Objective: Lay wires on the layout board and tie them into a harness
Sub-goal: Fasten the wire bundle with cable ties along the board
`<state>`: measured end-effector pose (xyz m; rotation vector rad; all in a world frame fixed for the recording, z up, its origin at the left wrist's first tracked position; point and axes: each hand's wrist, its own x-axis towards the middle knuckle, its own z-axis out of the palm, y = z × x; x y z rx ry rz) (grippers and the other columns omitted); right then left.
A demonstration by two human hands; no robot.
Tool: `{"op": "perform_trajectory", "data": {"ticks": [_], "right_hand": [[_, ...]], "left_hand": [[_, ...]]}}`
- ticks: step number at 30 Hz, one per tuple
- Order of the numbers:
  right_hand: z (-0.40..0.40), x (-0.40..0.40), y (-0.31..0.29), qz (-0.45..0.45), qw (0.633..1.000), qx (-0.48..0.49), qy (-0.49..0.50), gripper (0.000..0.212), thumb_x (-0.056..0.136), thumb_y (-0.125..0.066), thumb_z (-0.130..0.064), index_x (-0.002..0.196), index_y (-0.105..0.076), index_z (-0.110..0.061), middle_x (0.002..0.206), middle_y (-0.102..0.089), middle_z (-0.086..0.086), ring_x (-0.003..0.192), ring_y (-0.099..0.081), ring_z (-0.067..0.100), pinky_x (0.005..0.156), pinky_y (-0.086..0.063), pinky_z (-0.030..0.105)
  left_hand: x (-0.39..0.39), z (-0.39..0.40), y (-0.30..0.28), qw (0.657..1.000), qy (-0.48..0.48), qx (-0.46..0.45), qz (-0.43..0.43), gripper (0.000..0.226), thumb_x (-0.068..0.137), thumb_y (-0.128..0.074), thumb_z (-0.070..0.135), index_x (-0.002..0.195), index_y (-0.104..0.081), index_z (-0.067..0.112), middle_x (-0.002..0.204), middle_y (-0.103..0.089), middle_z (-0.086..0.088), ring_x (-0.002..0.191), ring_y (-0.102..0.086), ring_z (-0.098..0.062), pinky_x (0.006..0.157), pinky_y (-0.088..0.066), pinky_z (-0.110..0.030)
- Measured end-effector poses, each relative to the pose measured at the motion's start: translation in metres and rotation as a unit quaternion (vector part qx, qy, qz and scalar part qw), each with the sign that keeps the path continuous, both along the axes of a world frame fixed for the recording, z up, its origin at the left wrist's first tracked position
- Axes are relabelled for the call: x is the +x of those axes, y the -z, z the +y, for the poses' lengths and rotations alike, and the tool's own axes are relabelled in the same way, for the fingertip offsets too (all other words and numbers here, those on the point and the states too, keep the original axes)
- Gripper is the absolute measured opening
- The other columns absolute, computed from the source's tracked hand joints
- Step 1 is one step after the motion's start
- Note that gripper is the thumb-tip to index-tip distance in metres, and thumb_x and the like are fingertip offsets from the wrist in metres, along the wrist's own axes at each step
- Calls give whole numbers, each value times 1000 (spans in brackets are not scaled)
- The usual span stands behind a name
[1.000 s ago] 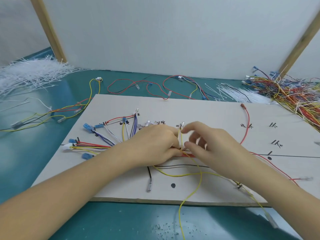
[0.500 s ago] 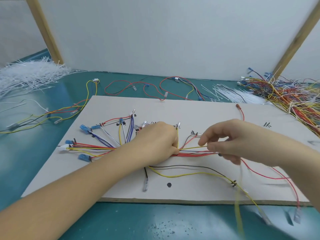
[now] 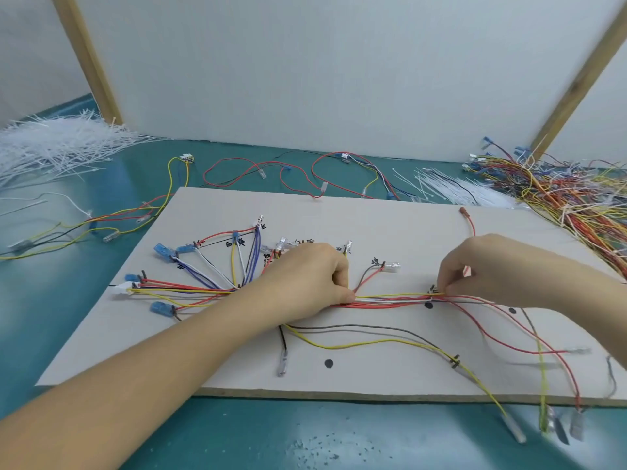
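Head view: a pale layout board (image 3: 373, 218) lies on the teal counter (image 3: 101, 446), filling the middle of the frame. The left hand (image 3: 305, 279), at centre, has its grip curled down on the wire bundle (image 3: 390, 300), pressing it to the board. The right hand (image 3: 488, 269), centre right, pinches a yellow wire (image 3: 400, 295) between thumb and fingertips where the bundle passes a black dot. Left of the hands, wires with blue terminals (image 3: 163, 249) fan out across the board. White cable ties (image 3: 57, 144) are heaped at upper left, and a tangle of loose wires (image 3: 559, 191) sits at upper right.
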<state>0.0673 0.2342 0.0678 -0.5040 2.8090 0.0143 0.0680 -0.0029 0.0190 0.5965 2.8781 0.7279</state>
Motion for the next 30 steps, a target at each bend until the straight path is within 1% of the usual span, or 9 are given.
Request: {"op": "perform_trajectory", "data": {"ticks": [4,7,11,17,21,23,25,27,30], "right_hand": [[6,-12,0,-30,998,44,-27,38,87,-62,-15,68,-57,-48,86,-61,-20,83,-55,3,79,-45,18],[12,-24,-3,-30,991,93,-88,43,90,-57,-6,92,-68,-47,97,-61,-19,83,-53,-2,78,-42,14],[12,-33,0,76,958,163,-221,41,86,-56,-5,98,-70,-42,92,-63,-19,91,-45,4,79,-42,24],[16,-30,9,271,879,106,-378,25,72,-49,-2,63,-63,-20,65,-60,-6,63,-57,23,48,-47,30],[27,-33,12,223,919,78,-315,36,63,-73,9,79,-71,-23,83,-67,-6,69,-63,22,46,-49,30],[28,-40,9,158,951,124,-237,29,83,-65,-8,97,-69,-33,100,-63,-15,77,-63,4,66,-48,26],[28,-46,7,73,980,116,-145,23,92,-55,-17,100,-67,-35,100,-62,-19,62,-58,-10,67,-42,13],[27,-49,5,50,993,58,-89,22,90,-58,-13,92,-70,-32,89,-65,-17,53,-58,-4,60,-43,11],[24,-50,1,99,990,42,-89,22,88,-62,-12,91,-73,-30,98,-66,-13,80,-58,6,76,-45,22]], "left_hand": [[2,1,0,1000,-9,2,5,29,79,-70,33,57,-52,26,64,-54,16,73,-53,-10,72,-47,-28],[4,2,0,1000,-16,-11,16,31,79,-69,34,56,-51,27,66,-55,15,76,-54,-13,76,-49,-31],[5,2,-1,1000,-22,-5,8,30,80,-69,35,56,-51,27,65,-53,16,78,-54,-13,78,-49,-33],[9,2,1,999,-31,-3,22,30,81,-67,35,57,-50,28,66,-51,16,78,-51,-12,77,-48,-33],[9,2,0,999,-35,-3,12,30,81,-67,34,57,-50,28,70,-55,14,80,-54,-13,77,-48,-33],[8,3,-1,999,-36,-5,8,30,80,-68,34,57,-50,28,72,-58,13,80,-55,-13,77,-48,-32],[8,3,-1,999,-34,-7,8,30,80,-68,34,57,-50,28,71,-57,13,79,-54,-13,76,-48,-30],[8,3,-1,999,-35,-5,7,30,80,-68,34,57,-50,28,69,-55,15,79,-53,-12,76,-48,-31],[9,2,0,999,-36,2,11,30,81,-67,33,57,-49,28,66,-51,17,79,-52,-11,78,-48,-34]]}}
